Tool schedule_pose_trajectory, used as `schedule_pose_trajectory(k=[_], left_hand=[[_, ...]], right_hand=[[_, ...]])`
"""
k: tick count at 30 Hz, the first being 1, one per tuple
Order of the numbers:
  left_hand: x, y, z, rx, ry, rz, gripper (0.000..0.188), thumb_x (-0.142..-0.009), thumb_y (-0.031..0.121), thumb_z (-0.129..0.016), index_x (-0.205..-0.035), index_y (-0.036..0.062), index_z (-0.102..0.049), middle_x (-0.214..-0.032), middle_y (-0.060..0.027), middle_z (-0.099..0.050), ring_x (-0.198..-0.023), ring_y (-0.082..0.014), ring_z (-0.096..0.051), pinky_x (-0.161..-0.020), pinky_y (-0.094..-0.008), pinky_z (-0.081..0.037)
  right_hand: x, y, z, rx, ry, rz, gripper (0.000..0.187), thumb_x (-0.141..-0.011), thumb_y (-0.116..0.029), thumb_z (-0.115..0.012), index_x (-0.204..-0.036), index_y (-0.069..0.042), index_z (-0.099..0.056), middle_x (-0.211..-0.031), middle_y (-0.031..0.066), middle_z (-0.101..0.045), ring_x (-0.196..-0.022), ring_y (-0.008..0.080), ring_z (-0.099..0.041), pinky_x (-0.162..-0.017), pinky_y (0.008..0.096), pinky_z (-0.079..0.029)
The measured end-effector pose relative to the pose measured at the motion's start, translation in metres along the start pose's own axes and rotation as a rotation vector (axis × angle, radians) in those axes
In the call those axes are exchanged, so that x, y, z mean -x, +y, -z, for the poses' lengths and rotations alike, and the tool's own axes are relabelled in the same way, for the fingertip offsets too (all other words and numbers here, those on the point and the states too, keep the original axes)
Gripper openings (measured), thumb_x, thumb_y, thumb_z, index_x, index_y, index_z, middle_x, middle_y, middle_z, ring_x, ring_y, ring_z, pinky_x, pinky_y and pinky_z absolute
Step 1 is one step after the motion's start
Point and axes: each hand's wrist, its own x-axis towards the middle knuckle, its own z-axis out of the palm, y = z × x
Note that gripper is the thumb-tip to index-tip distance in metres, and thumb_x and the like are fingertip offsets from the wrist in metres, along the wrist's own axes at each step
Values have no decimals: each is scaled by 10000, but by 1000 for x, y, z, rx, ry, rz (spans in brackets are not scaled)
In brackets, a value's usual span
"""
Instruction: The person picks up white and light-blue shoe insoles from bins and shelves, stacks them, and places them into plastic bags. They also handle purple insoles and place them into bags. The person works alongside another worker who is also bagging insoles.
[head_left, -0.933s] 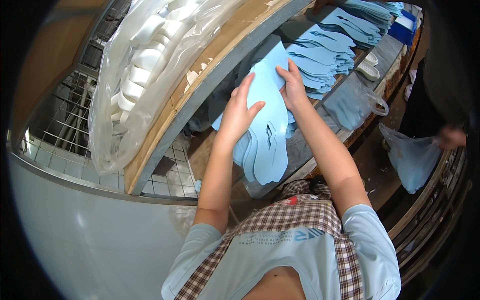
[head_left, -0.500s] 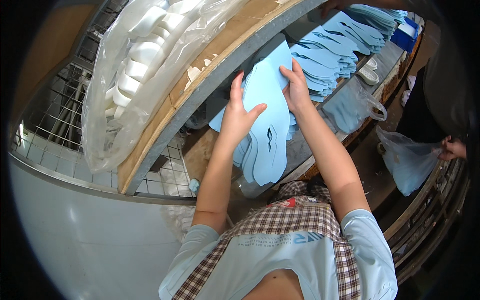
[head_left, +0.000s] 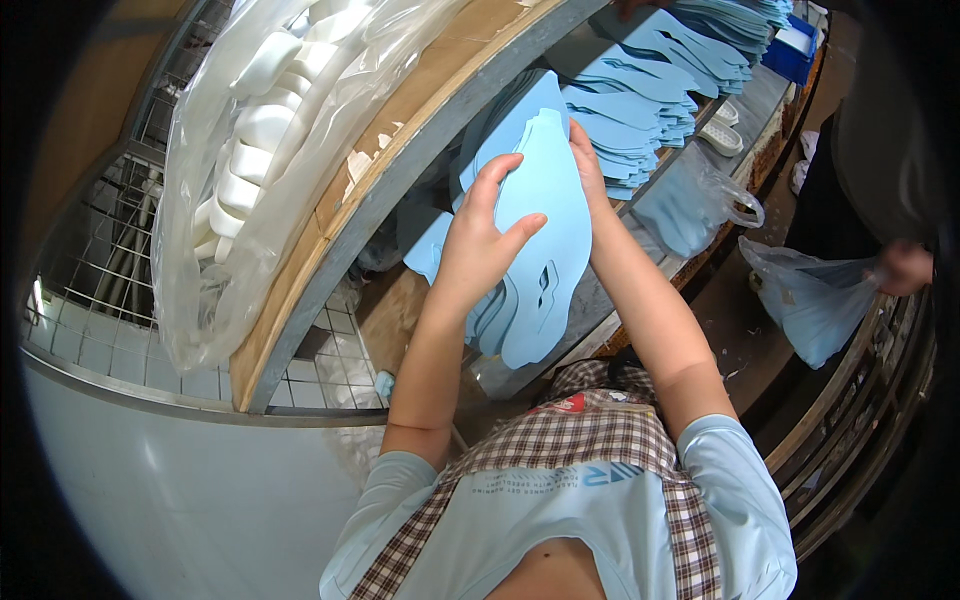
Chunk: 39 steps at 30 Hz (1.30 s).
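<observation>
Between my hands is a stack of light-blue flat foam cutouts point(head_left: 555, 215), long and wavy-edged, with a small slit near the near end. My left hand point(head_left: 478, 235) grips its left edge, thumb lying on the top sheet and fingers along the side. My right hand point(head_left: 588, 172) holds the right edge, its fingers partly hidden by the sheets. At the far end the top sheets sit slightly out of line with those beneath. More blue cutouts point(head_left: 427, 250) lie under and to the left of the stack.
Beyond my right hand are several piles of blue cutouts point(head_left: 625, 130) and a blue bin point(head_left: 790, 50). White curved pieces fill a clear bag point(head_left: 265, 125) on the shelf point(head_left: 350, 215) at left. At right, a person's hand point(head_left: 905, 268) holds a plastic bag point(head_left: 808, 300).
My left hand has moved in over the stack's edge, its fingers now closer together. My right hand has slid slightly down and further behind the sheets. The top sheets have shifted.
</observation>
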Motion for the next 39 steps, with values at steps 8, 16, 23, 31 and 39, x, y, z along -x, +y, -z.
schedule_pose_trajectory(k=[8,16,23,31,39], left_hand=[[-16,-8,-2,29,46,33,570,-726,57,-703,-1224,30,-425,-1208,-111,-460,-1130,-199,-435,-963,-325,-355],[51,-4,5,131,79,27,562,-686,57,-765,-1160,15,-467,-1141,-143,-516,-1057,-229,-512,-921,-330,-403],[106,-3,2,287,165,-250,603,-658,45,-801,-1133,82,-433,-1091,-204,-533,-920,-264,-576,-757,-346,-472],[94,15,-13,89,236,-420,566,-666,76,-796,-1113,72,-447,-1014,-194,-581,-809,-289,-603,-684,-350,-486],[43,31,-131,527,288,-181,649,-781,49,-679,-1269,47,-251,-1192,-189,-445,-1053,-265,-492,-898,-384,-411]], right_hand=[[0,1,2,-31,-7,-51,378,-828,-16,-442,-1204,-46,-464,-1045,124,-609,-880,230,-646,-742,338,-559],[-23,10,12,147,-54,-116,401,-781,-13,-448,-1181,-39,-475,-1033,106,-582,-942,199,-586,-789,294,-491],[-71,72,6,1351,-282,-53,384,-760,-60,-530,-1135,23,-528,-1082,209,-583,-1002,323,-556,-885,394,-437],[-18,-26,-29,923,-390,-280,435,-837,-322,-586,-1132,-6,-534,-1035,178,-611,-988,283,-568,-800,374,-470],[173,-196,-11,812,-244,-456,874,-704,-265,-785,-1362,11,-282,-1277,105,-438,-1153,172,-419,-988,342,-344]])
